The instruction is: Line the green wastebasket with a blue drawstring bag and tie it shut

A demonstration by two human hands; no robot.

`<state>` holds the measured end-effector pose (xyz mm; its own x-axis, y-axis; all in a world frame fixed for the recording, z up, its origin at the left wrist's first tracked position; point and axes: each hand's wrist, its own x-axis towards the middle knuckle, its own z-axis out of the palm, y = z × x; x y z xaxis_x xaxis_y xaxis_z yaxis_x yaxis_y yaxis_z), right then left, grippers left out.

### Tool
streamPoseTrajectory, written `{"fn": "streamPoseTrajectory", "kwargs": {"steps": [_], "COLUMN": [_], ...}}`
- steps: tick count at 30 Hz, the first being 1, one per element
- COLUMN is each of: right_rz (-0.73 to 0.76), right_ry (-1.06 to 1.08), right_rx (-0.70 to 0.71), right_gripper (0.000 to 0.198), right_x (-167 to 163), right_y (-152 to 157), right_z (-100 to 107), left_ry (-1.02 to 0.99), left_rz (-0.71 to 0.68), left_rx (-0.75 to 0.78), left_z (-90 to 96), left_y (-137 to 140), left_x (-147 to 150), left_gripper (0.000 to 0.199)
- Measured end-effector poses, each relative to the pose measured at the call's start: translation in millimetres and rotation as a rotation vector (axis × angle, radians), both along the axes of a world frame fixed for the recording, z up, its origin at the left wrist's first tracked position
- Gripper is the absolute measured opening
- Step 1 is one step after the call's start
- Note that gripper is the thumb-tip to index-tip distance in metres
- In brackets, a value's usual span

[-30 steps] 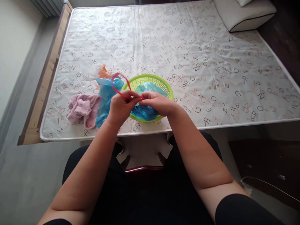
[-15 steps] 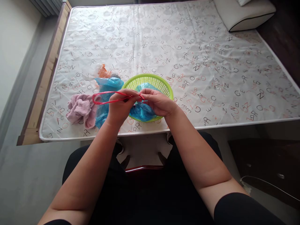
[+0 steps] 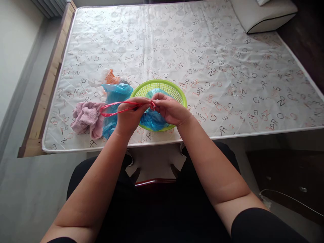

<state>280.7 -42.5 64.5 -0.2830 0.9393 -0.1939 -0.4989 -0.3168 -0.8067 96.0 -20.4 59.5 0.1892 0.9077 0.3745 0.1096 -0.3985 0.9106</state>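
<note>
My left hand [image 3: 131, 115] and my right hand [image 3: 170, 109] meet fingertip to fingertip above a green plastic basket [image 3: 184, 94]. Between them they pinch a red plastic string [image 3: 108, 110], which looks knotted or bunched at the fingertips. Its long loop passes through my left hand and sticks out to the left. Inside the basket lies a crumpled blue plastic bag [image 3: 155, 121], partly hidden under my hands. Another blue plastic bag [image 3: 117, 92] rests left of the basket, close to my left hand.
A pink cloth [image 3: 87, 118] lies at the left near the mattress edge. Behind the blue bag is an orange net-like piece [image 3: 111, 77] with clear plastic. The letter-printed mattress [image 3: 215, 60] carries all this. A white cushion [image 3: 268, 17] sits at the far right corner.
Both hands stay almost in place, with the fingertips still working at the red string. The string's loop has sunk slightly at its left end. Everything else looks the same.
</note>
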Motion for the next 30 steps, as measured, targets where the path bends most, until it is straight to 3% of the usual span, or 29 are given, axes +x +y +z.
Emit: {"fn": "streamPoseTrajectory", "kwargs": {"steps": [5,10,17,21,25,30], "right_rz": [-0.106,-0.246,-0.326,-0.396,-0.473,-0.552], "right_ry": [-0.025,-0.032,0.045,0.082,0.123,0.184], "right_rx": [-0.029,-0.069,-0.074,-0.053,-0.029,0.035], "right_gripper": [0.032,0.028,0.033,0.031,0.022,0.033], "right_x": [-3,-7,-6,-2,-1,6], "right_y": [4,9,11,10,7,10], "right_z": [2,-5,-11,-5,3,0], "left_ry": [0.026,0.020,-0.049,-0.073,-0.155,-0.231], "left_rz": [0.018,0.047,0.098,0.122,0.095,0.151], "left_rx": [0.001,-0.035,-0.131,-0.096,-0.104,-0.250], "left_z": [1.0,-2.6,-5.3,-6.3,-14.8,-25.7], "left_y": [-1,0,2,5,10,18], "left_x": [0,1,4,3,1,-3], "left_gripper": [0.004,0.012,0.005,0.005,0.017,0.030]}}
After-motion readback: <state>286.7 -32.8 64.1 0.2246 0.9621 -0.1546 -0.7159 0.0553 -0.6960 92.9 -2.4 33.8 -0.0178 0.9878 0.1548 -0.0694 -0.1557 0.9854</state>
